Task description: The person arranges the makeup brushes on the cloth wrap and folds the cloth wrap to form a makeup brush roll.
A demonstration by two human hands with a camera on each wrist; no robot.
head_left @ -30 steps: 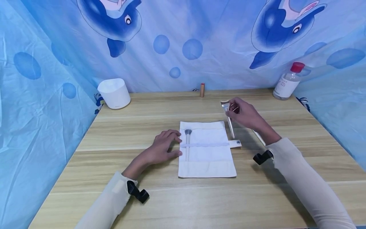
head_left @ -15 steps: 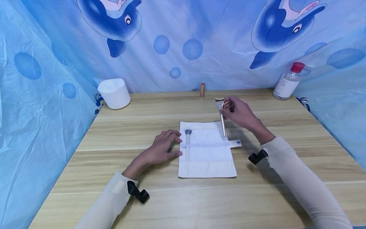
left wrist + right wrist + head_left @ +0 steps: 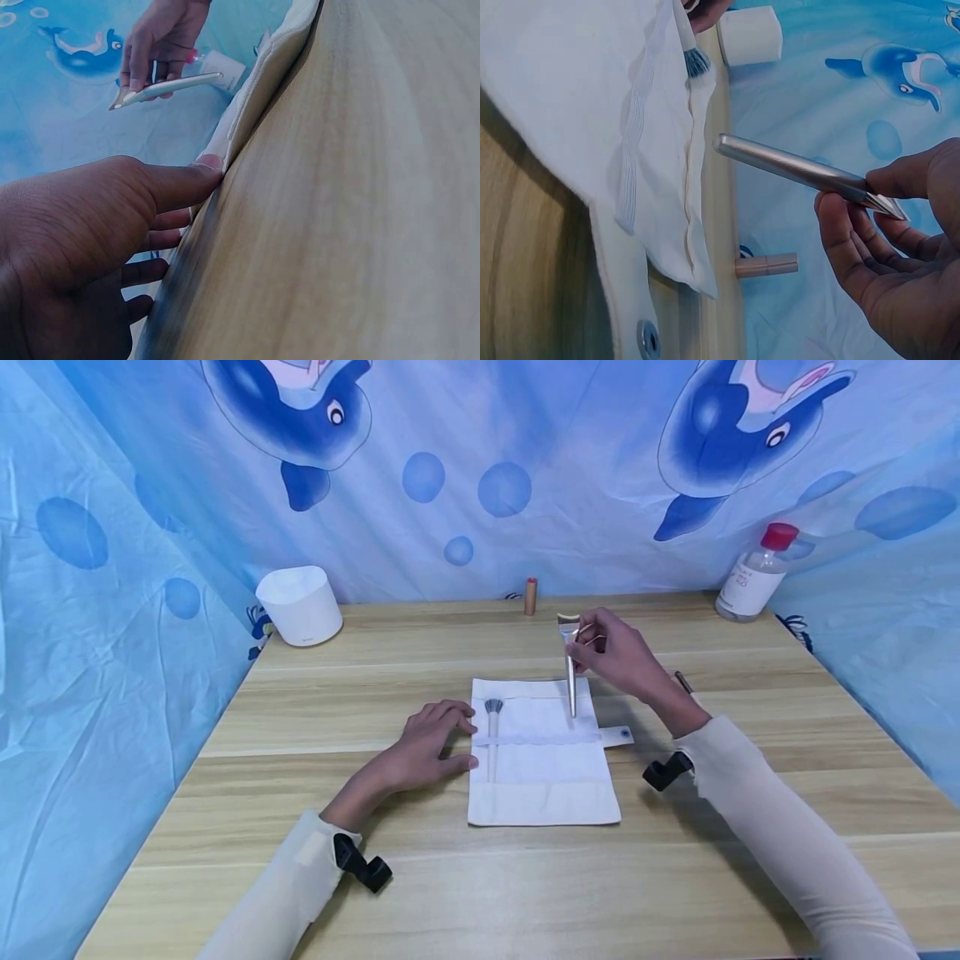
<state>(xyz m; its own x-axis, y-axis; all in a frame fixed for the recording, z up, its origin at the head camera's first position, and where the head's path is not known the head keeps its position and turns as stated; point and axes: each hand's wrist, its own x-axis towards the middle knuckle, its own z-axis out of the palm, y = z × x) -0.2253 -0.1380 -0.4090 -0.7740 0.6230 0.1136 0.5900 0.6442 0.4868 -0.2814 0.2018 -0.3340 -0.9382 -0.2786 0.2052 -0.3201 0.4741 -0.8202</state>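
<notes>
Silver brush (image 3: 572, 683) leftward, over pouch (image 3: 551, 768)

Silver brush (image 3: 572, 689) partly behind right hand (image 3: 618, 652), bottle label (image 3: 750, 588) blurred

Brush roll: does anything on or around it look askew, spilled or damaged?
Nothing stands out. The white roll lies open, its brush tucked under the elastic band. The right hand holds a silver-handled tool; no spill or tear shows.

Into the brush roll (image 3: 547, 764), at left, a makeup brush (image 3: 492, 727) is tucked; behind, a lipstick tube (image 3: 531, 597) is flanked by a container (image 3: 300, 607) left, a bottle (image 3: 753, 583) right.
</notes>
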